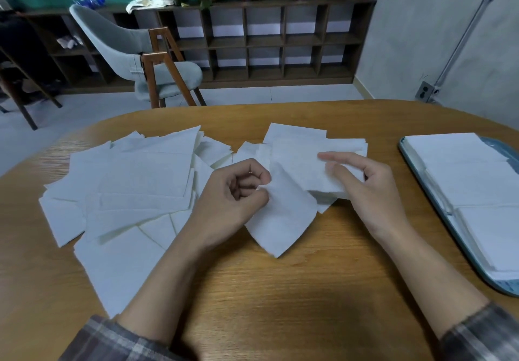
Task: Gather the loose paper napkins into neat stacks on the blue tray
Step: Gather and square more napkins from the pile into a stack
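Note:
Loose white paper napkins (132, 186) lie scattered over the left half of the wooden table (280, 290). My left hand (236, 195) pinches one napkin (283, 220) by its edge, and it hangs tilted above the table. My right hand (362, 183) holds a small stack of napkins (300, 158) at the table's middle, thumb under its right edge and index finger stretched over the top. At the right edge sits the blue tray (415, 169), carrying neat napkin stacks (474, 181) in a row.
A grey chair with wooden legs (140, 54) stands beyond the table's far edge. Behind it a dark wooden cubby shelf (266, 43) with potted plants on top runs along the wall. A grey wall with a socket is at the right.

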Demonstrator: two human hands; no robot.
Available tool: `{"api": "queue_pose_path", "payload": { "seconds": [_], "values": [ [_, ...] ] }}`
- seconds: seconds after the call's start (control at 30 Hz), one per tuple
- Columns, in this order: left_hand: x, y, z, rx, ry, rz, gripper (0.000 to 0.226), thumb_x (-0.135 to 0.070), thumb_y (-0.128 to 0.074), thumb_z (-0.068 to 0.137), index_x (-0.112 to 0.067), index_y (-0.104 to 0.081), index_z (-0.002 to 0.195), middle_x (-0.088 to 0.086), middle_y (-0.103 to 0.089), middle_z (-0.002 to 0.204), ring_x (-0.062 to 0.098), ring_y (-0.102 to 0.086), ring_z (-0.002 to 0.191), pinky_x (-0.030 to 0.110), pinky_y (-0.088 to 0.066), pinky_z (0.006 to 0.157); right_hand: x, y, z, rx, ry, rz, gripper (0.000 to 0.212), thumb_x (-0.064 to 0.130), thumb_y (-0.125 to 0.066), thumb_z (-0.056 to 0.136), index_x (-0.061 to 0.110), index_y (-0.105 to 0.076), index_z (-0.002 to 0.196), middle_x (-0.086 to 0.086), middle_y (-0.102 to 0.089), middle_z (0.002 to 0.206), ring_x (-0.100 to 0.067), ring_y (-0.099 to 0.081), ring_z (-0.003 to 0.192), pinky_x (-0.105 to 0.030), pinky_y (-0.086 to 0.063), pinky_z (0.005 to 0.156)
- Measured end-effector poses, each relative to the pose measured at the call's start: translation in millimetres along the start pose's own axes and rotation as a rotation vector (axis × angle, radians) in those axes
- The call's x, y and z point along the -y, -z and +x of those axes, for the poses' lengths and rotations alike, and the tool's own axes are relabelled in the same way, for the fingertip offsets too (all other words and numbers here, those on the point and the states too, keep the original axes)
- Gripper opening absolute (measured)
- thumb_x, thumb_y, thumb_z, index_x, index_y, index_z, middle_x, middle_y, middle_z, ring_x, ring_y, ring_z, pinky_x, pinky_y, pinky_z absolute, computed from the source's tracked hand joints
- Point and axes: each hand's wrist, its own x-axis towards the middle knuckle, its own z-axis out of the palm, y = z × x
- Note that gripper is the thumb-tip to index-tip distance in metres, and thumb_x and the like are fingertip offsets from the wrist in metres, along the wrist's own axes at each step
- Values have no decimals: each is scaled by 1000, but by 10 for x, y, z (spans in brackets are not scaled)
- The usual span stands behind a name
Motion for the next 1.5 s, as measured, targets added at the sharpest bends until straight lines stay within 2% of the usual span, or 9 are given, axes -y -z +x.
{"api": "queue_pose_path", "payload": {
  "seconds": [0.1,0.2,0.37,0.5,0.6,0.73,0.87,1.23,1.5],
  "values": [
    [11,10,4,4,-8,-69,28,16,-58,94,-9,-62,83,-16,-46,59,1,-38,55,11,-31,56,-1,-47,5,124,-92,118,21,36,-64,102,27,-83,106,21,-76,118,7,-61,121,-24,-40,114],
    [-5,8,9,13,-42,-141,19,7,-63,91,-11,-65,87,-17,-59,67,0,-52,61,10,-39,60,-29,-100,-10,269,-157,190,46,63,-61,93,27,-82,112,13,-74,127,-12,-60,133,-56,-32,123],
    [-7,52,-3,48,-42,-293,21,2,-61,87,-15,-72,92,-4,-72,83,10,-68,74,18,-51,66,-30,-131,-54,370,-188,342,62,78,-63,83,28,-80,115,0,-75,128,-22,-68,125,-61,-34,121],
    [41,8,31,-22,-22,-114,24,3,-69,90,-16,-74,104,1,-78,101,14,-74,93,25,-55,80,-18,-145,-71,414,-208,451,63,82,-72,72,33,-83,108,-6,-77,124,-27,-70,121,-52,-44,114],
    [81,-28,52,-76,-48,105,29,5,-69,91,-20,-74,104,-12,-76,107,10,-72,108,27,-53,92,-34,-162,-81,390,-180,350,72,74,-77,75,9,-79,105,-16,-77,115,-35,-72,113,-43,-49,101],
    [97,-1,50,-57,-51,197,26,-5,-74,92,-29,-77,100,-14,-75,104,12,-70,99,24,-53,86,1,-161,-90,293,-140,222,15,23,-70,98,13,-81,97,1,-81,97,-8,-74,90,-18,-51,77],
    [105,10,48,-26,1,193,21,-12,-74,97,-32,-82,97,-15,-77,101,9,-70,95,16,-46,75,14,-154,-101,340,-142,192,17,14,-70,98,13,-78,113,2,-80,111,-12,-75,105,-21,-56,86],
    [135,23,62,0,-31,158,17,-11,-73,98,-26,-82,97,-13,-79,100,11,-71,103,28,-54,85,56,-196,-129,447,-73,111,51,19,-74,97,41,-56,139,24,-65,128,-1,-63,120,-14,-48,92],
    [201,14,70,-44,-98,300,20,-8,-74,95,-27,-80,100,-19,-74,103,6,-66,98,12,-43,79,59,-201,-127,397,-74,123,59,13,-71,99,50,-52,141,8,-66,135,-9,-65,119,-26,-54,99]
  ]
}}
